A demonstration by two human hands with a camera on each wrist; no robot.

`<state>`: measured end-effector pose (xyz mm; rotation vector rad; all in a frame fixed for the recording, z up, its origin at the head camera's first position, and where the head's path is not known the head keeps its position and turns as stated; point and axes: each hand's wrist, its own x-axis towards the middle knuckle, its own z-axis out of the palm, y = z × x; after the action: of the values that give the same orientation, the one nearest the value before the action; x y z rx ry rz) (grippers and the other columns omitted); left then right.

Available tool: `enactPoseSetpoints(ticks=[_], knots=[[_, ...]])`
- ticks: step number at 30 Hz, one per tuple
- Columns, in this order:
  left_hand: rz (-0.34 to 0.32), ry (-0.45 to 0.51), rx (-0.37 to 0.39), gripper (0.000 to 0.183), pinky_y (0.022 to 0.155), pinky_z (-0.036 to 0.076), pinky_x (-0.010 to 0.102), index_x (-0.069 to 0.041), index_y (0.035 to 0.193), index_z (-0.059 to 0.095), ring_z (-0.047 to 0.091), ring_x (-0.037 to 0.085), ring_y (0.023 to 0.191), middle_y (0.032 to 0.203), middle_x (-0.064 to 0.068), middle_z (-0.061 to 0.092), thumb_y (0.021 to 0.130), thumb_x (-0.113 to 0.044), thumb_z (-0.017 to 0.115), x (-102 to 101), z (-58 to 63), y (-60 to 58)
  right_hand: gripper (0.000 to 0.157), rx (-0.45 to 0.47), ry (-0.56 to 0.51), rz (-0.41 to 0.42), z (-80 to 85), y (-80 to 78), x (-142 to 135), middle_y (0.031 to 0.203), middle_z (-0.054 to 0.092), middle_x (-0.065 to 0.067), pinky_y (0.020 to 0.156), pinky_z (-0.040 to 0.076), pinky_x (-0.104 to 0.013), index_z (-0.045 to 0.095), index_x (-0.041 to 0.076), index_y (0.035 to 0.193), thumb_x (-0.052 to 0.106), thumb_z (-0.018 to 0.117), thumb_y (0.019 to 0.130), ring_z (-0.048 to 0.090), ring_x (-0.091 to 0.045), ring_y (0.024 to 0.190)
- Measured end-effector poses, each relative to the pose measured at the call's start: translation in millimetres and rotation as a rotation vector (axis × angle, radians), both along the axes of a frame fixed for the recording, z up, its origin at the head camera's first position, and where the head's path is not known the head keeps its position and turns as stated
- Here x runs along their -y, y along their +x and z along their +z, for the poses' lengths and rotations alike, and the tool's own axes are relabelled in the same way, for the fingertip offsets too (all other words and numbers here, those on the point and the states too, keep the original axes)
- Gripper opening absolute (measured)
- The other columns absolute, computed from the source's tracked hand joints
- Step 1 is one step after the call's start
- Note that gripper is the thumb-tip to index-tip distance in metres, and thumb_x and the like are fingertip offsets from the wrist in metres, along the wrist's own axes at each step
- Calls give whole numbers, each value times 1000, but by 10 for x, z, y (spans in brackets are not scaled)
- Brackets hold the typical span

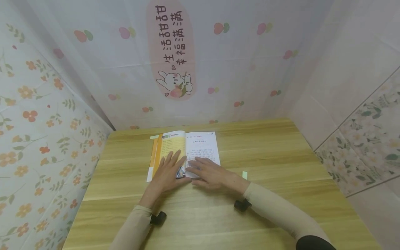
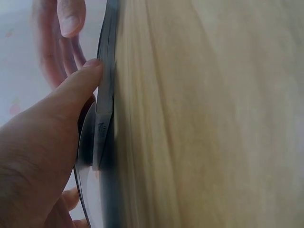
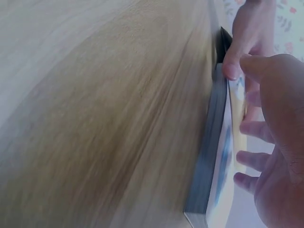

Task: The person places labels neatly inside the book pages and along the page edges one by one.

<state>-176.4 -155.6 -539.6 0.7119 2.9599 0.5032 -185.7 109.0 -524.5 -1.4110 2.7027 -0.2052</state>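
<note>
An open book (image 1: 201,139) lies on the wooden table, its left page yellow with an orange margin, its right page white with print. My left hand (image 1: 168,172) rests on the left page with fingers spread. In the left wrist view, the left thumb (image 2: 80,83) touches the book's bottom edge (image 2: 107,85) near the spine. Over the lower right page lies my right hand (image 1: 210,173), fingers extended toward the spine. From the right wrist, the right fingers (image 3: 256,160) look slightly bent above the page; contact is unclear. Neither hand grips anything.
A pale green sticky strip (image 1: 244,175) is on the table (image 1: 265,149) right of the book, and another strip (image 1: 154,137) is at the book's upper left corner. Printed curtains (image 1: 250,69) stand behind and at both sides. Each wrist wears a small black camera (image 1: 158,218).
</note>
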Motion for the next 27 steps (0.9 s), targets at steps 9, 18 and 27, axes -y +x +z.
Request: enactPoseSetpoints(ticks=[9,18,27], knots=[[44,-14,1,100,140,20,77,-22,177,39,19,50,176,191,15,22,99,-75,72,-34,-44,-5,67,4,-33,-57,34,28,-258,183,42,-13,140,33,-63,48,18,172,54,55,117,36,-46,171],[78,5,27,100,140,17,78,-23,179,36,18,51,176,191,16,21,100,-76,68,-62,-46,24,70,48,-97,-141,59,123,-677,182,42,-18,140,31,-67,48,15,171,51,63,113,34,-49,171],[79,-14,21,102,140,17,78,-23,179,35,17,50,177,191,15,20,100,-77,68,-77,-42,20,73,-7,-141,-197,4,265,-1102,177,47,-24,138,35,-66,52,5,168,47,70,110,41,-49,168]])
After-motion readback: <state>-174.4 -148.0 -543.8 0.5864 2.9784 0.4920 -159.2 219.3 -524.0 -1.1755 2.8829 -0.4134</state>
